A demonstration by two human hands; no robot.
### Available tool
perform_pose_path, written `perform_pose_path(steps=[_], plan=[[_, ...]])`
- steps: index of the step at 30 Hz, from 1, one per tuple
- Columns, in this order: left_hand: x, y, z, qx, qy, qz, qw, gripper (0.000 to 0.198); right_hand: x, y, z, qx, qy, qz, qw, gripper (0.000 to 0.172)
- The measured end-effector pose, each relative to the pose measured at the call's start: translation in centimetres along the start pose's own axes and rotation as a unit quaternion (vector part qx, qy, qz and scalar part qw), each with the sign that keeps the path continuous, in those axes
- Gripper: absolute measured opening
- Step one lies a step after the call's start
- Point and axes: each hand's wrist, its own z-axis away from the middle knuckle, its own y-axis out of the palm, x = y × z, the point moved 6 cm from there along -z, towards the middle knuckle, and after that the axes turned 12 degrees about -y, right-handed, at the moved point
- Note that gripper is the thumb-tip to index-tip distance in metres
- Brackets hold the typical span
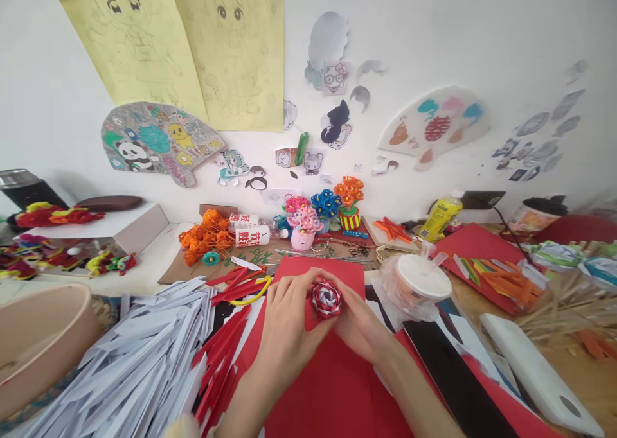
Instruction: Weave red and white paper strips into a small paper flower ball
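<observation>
A small round piece of folded red and white paper point(326, 298) is cupped between both hands above a red paper sheet point(332, 386). My left hand point(289, 313) wraps round its left side, with the thumb below it. Round the right side curls my right hand point(361, 325), its fingertips close to the left ones at the top. The piece shows a spiral pattern on its upper face. Its underside is hidden by the hands.
White paper strips point(139, 348) and red strips point(224, 354) lie at the left beside a pink basin point(48, 341). A lidded cup point(421, 284), a black phone-like slab point(457, 380) and a white case point(540, 367) are at the right. Colourful flower pots point(303, 236) stand behind.
</observation>
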Motion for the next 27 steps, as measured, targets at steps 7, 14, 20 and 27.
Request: perform_pose_path(steps=[7,14,20,27], plan=[[0.1,-0.5,0.0,-0.025,0.026,-0.017,0.999,0.075,0.1,-0.1,0.0,0.017,0.013,-0.023,1.0,0.039],[0.3,-0.3,-0.1,-0.031,0.037,-0.011,0.999,0.079,-0.2,-0.2,0.0,0.019,0.005,0.014,1.0,0.042],[1.6,-1.1,-0.5,-0.061,0.038,-0.07,0.995,0.066,2.2,-3.7,-0.4,-0.115,-0.111,0.375,0.913,0.037],[4.4,-0.2,-1.2,-0.018,-0.034,-0.107,0.994,0.061,1.6,-5.8,-0.1,-0.066,-0.082,0.546,0.831,0.072]])
